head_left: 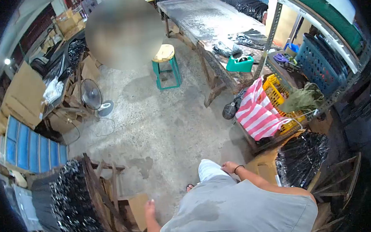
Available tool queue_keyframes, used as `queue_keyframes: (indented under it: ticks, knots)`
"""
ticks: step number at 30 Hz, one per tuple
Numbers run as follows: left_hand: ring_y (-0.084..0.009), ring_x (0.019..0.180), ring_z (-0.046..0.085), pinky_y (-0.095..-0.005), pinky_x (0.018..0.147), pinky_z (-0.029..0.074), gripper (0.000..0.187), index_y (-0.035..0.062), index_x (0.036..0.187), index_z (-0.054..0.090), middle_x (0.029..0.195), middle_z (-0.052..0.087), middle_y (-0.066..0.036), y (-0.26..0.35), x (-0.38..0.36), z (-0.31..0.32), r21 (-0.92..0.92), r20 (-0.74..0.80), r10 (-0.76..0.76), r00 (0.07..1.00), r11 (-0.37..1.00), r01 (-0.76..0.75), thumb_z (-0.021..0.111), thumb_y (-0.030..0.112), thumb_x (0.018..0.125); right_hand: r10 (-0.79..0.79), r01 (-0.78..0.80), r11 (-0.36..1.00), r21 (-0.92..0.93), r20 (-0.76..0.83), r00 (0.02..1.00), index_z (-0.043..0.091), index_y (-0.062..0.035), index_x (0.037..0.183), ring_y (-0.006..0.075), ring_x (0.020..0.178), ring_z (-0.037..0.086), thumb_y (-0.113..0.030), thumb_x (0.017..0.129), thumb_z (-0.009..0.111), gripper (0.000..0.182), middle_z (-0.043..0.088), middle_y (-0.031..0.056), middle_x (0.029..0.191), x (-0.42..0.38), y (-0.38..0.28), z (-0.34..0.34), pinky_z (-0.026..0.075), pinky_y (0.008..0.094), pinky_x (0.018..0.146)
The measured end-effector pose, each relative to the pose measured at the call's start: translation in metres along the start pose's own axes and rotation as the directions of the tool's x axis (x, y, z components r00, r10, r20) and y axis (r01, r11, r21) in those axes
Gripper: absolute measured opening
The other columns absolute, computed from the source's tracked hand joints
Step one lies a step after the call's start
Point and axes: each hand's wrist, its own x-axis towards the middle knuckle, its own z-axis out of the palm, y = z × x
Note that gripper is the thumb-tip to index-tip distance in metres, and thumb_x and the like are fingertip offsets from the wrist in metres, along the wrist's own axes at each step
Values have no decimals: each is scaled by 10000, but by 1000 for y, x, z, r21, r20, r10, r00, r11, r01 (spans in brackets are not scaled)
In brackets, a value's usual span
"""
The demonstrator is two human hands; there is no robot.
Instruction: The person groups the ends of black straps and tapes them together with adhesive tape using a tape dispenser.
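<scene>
My left hand (149, 207) hangs low on the left side, beside a brown cardboard box (139, 211). It is small and foreshortened, so its fingers do not show clearly. Over the front of my right thigh, near the white shorts (209, 170), is my right hand (228, 167), with a dark band on its wrist. Its fingers are loosely bent and a little apart, and nothing shows in them. A grey shirt (240, 205) covers my body, and part of one sandalled foot (190, 187) shows on the concrete floor.
Ahead stands a green stool (166, 66) near a blurred person. A long table (205, 18) bears a green tape dispenser (240, 64). At right are a striped bag (258, 112), yellow basket (274, 90) and black bundles (303, 156). A fan (91, 94) and blue-panelled rack (34, 145) stand left.
</scene>
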Motion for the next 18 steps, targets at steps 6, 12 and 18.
queue_keyframes:
  ticks: [6, 12, 18]
  knots:
    - [-301, 1105, 587, -383, 933, 455, 556, -11, 1261, 527, 1181, 614, -205, 112, 167, -34, -44, 48, 95, 994, 995, -93, 574, 409, 899, 61, -60, 997, 44, -29, 998, 640, -74, 1150, 343, 1081, 590, -358, 829, 563, 436, 637, 188, 1143, 77, -35, -33, 455, 405, 935]
    - [-303, 1094, 592, -378, 930, 452, 566, 30, 1256, 541, 1185, 612, -191, 198, 208, -2, 171, 270, 76, 960, 977, -126, 577, 452, 881, 249, -259, 956, 138, 82, 965, 603, -50, 1202, 326, 1054, 610, -355, 838, 596, 475, 648, 174, 1135, 181, -37, -86, 464, 394, 922]
    - [-341, 1059, 598, -397, 891, 453, 547, 38, 1171, 590, 1115, 637, -192, 233, 270, 3, -20, 438, 101, 893, 995, -103, 533, 496, 878, 190, -128, 963, 237, -261, 946, 638, -29, 1116, 321, 1068, 609, -326, 834, 602, 412, 659, 182, 1090, 275, -115, -228, 465, 386, 915]
